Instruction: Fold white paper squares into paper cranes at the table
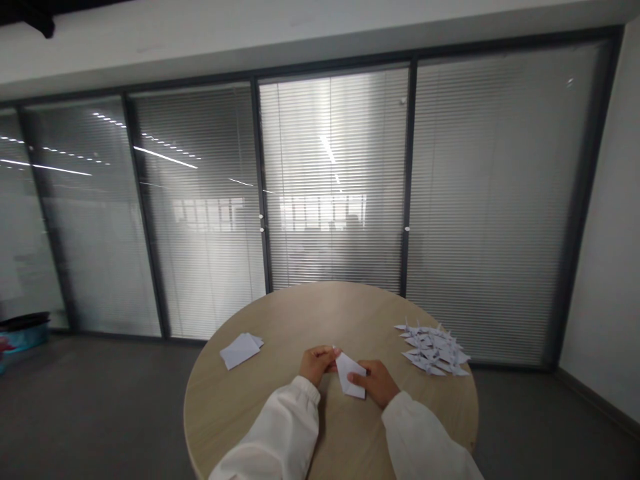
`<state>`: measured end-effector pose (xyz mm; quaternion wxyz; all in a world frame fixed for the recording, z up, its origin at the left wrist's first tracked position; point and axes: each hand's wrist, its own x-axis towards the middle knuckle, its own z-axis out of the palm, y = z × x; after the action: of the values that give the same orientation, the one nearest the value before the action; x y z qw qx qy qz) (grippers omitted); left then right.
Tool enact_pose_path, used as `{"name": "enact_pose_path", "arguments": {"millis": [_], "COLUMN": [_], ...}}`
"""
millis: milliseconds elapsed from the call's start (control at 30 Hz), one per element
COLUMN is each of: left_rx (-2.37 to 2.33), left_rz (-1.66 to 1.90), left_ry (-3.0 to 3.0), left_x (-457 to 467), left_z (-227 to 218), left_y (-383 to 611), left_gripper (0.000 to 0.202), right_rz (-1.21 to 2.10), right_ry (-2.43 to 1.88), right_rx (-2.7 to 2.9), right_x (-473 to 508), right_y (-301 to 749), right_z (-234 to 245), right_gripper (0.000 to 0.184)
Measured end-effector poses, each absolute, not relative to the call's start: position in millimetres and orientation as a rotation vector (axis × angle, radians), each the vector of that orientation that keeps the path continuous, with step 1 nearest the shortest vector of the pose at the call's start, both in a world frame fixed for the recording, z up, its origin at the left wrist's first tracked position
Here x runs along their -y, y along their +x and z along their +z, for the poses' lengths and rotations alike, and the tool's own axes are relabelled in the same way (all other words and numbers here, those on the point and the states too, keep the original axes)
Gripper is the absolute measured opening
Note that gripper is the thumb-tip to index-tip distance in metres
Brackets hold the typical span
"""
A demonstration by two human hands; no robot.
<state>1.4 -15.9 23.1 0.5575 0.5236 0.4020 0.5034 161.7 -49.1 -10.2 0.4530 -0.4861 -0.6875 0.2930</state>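
Observation:
Over the middle of the round table, a folded white sheet of paper (350, 375) is held between both hands. My left hand (319, 363) pinches its upper left corner. My right hand (376, 381) grips the right side, with the thumb lying across the front of the paper. To the left on the table lies a small stack of white paper sheets (241, 350), slightly fanned. On the right sits a cluster of several folded white paper cranes (434, 350), packed close together with pointed tips sticking out.
The round wooden table (330, 303) stands before a glass partition with blinds (335, 180) in dark frames. A blue bin-like container with a dark rim (25, 333) is on the grey floor at the far left. A white wall (610, 267) stands at the right.

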Motion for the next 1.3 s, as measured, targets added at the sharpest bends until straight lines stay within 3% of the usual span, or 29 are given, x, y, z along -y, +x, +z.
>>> {"name": "enact_pose_path", "arguments": {"millis": [600, 867, 1300], "left_rx": [-0.935, -0.946, -1.058], "left_rz": [1.371, 1.114, 1.136], "left_ry": [1.333, 1.387, 1.556], "left_x": [23.3, 18.7, 12.9], "left_z": [28.0, 19.8, 10.1], "left_y": [1.3, 7.1, 7.1], "left_gripper": [0.04, 0.043, 0.043], "right_rz": [0.788, 0.764, 0.778], "right_ry": [-1.141, -1.16, -1.149], "right_rx": [1.737, 1.643, 1.656], "right_x": [50.5, 47.5, 46.5], "right_y": [159.7, 160.4, 161.2], "right_z": [-4.9, -9.4, -9.9], "right_gripper": [0.031, 0.03, 0.031]}}
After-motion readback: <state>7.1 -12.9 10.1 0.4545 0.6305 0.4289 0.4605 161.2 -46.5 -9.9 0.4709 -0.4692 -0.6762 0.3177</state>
